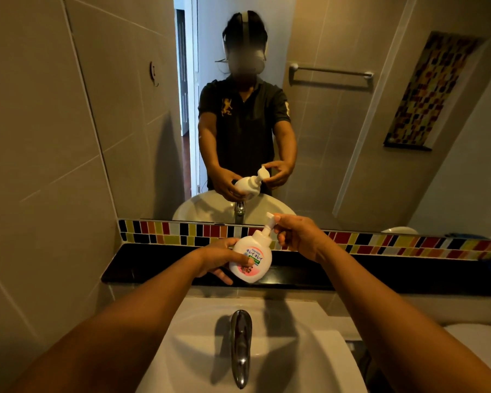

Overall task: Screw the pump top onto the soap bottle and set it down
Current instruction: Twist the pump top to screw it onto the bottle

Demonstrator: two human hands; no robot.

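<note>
A white soap bottle (251, 259) with a pink and green label is held in the air above the black ledge, tilted with its neck pointing up and to the right. My left hand (220, 258) wraps around its body from the left. The white pump top (269, 224) sits on the bottle's neck, nozzle pointing up and left. My right hand (296, 235) pinches the pump top from the right with thumb and fingers. The bottle's far side is hidden, but the mirror shows both hands on it.
A black ledge (153, 265) runs under a strip of coloured tiles (167, 232) and a large mirror (338, 151). Below the hands lie a white sink (309, 350) and a chrome tap (241, 347). A tiled wall closes the left side.
</note>
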